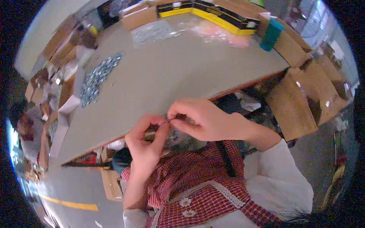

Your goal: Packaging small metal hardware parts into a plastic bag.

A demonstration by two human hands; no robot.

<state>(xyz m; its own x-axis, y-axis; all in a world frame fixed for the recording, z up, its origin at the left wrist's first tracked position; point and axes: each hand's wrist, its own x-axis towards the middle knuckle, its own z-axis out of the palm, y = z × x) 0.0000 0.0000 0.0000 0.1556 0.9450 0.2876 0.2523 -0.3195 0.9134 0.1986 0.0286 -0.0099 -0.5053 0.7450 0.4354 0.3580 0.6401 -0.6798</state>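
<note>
My left hand (146,138) and my right hand (203,119) meet in front of me, at the near edge of the grey table (152,87). Thumb and forefinger of each are pinched together, and the fingertips almost touch. Between them sits something dark and very small, too blurred to name. On the left part of the table lies a long heap of small shiny metal-looking pieces (99,78). At the far side are a clear plastic bag (154,33) of small pieces and a spread of pinkish small pieces (222,32).
Black and yellow boxes (224,18) and a cardboard box (140,17) line the far edge. A teal cylindrical container (272,35) stands far right. Open cardboard boxes (292,104) crowd the right side. White trays (65,114) border the left, where another person (28,129) is partly visible.
</note>
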